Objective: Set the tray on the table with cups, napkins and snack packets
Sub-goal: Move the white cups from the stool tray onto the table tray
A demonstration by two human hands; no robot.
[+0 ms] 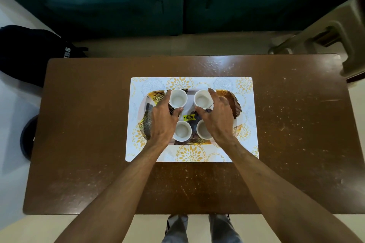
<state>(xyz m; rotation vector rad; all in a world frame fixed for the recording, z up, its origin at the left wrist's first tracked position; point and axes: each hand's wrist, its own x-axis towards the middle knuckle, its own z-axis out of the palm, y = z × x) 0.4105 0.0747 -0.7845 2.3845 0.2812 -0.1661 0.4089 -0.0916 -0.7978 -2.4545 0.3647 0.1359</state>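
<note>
Tray: the tray [235,104] lies on a mat [249,124], mid-desk [88,124].
Cups: all four stand on it.
Left grip [164,116]: curled round the far-left cup [178,99].
Right grip [217,116]: curled round the far-right cup [203,99].
Left: napkins and packets, none in view.

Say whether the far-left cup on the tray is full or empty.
Empty: the cup stands upright and its bare white inside shows down to the bottom.

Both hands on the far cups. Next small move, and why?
Probably release both and draw back: left hand holds the far-left cup, right hand the far-right cup, both seemingly set on the tray beside two near cups. No napkins or packets show.
</note>
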